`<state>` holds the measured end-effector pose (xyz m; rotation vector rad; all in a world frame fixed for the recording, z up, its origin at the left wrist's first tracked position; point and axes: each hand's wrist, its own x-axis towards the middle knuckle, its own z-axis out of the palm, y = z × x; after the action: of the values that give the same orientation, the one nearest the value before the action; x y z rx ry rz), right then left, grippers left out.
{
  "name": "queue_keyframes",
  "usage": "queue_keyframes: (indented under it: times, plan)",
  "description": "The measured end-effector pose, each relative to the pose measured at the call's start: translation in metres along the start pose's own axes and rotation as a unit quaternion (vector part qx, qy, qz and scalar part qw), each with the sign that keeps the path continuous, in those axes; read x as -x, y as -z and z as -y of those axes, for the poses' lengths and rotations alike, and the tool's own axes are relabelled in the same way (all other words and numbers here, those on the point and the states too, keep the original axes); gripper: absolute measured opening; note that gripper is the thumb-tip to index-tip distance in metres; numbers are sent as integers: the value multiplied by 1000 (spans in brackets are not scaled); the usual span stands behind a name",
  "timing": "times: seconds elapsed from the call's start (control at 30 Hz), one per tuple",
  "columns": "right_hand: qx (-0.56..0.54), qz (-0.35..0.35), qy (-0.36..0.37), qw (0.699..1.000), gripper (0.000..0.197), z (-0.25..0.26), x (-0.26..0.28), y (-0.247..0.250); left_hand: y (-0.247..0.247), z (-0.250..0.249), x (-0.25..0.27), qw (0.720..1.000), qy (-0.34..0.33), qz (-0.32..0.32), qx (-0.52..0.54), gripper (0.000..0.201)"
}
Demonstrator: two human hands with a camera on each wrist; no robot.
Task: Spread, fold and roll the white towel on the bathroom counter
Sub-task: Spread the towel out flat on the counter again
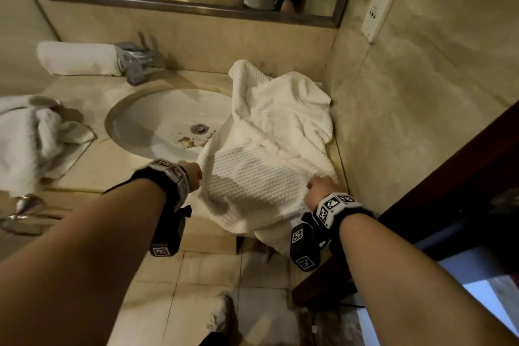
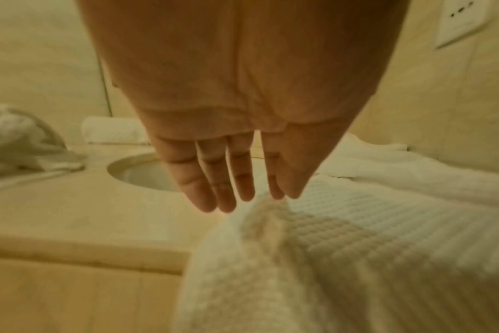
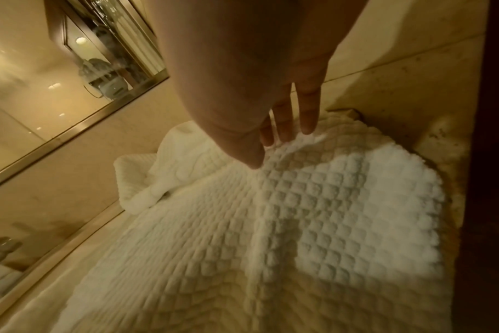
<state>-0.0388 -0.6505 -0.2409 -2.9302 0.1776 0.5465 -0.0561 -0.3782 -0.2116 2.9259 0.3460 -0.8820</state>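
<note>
Beige marble surface [image 1: 92,160] beside the sink [image 1: 157,121] carries the white towel [image 1: 269,149], bunched toward the wall, its near edge overhanging. That edge is pinched by the left hand [image 1: 192,175] and the right hand [image 1: 318,191], set apart. Uneven pulling could slide it into the basin or off the front.

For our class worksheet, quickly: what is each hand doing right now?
Left hand: pinches the white towel edge.
Right hand: pinches the white towel.
</note>
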Motion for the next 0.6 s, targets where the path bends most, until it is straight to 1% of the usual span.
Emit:
queue_keyframes:
  times: [0.07, 0.13, 0.2, 0.23, 0.3, 0.33, 0.4, 0.47, 0.53, 0.6]
  plan:
    - [-13, -11, -4, 1000, 36, -5, -2, 0, -4, -8, -14, 1000, -9, -9, 6, 41]
    - [-27, -31, -7, 999, 40, -11, -6, 0, -5, -14, -26, 999, -19, -37, 1, 42]
    - [-41, -72, -24, 996, 45, -16, -8, 3, -6, -17, -35, 998, -13, -62, -11, 45]
    - [-50, -83, -39, 994, 47, -18, -11, 5, -5, -18, -39, 998, -1, -62, -6, 49]
    - [-82, -67, -74, 992, 53, -22, -16, 11, -8, -18, -50, 998, 25, -44, 24, 58]
    - [-103, -57, -92, 989, 57, -22, -20, 12, -10, -17, -53, 998, 33, -36, 37, 58]
    - [-125, -47, -117, 984, 63, -21, -24, 13, -11, -15, -58, 997, 36, -44, 56, 54]
    - [-107, -33, -120, 986, 59, -18, -26, 10, -14, -9, -60, 997, 30, -47, 62, 50]
    - [-69, -17, -105, 992, 53, -14, -25, 10, -15, 0, -59, 997, 46, -24, 48, 41]
    - [-29, -33, -88, 995, 49, -6, -23, 16, -11, 8, -50, 997, 53, 20, 52, 24]
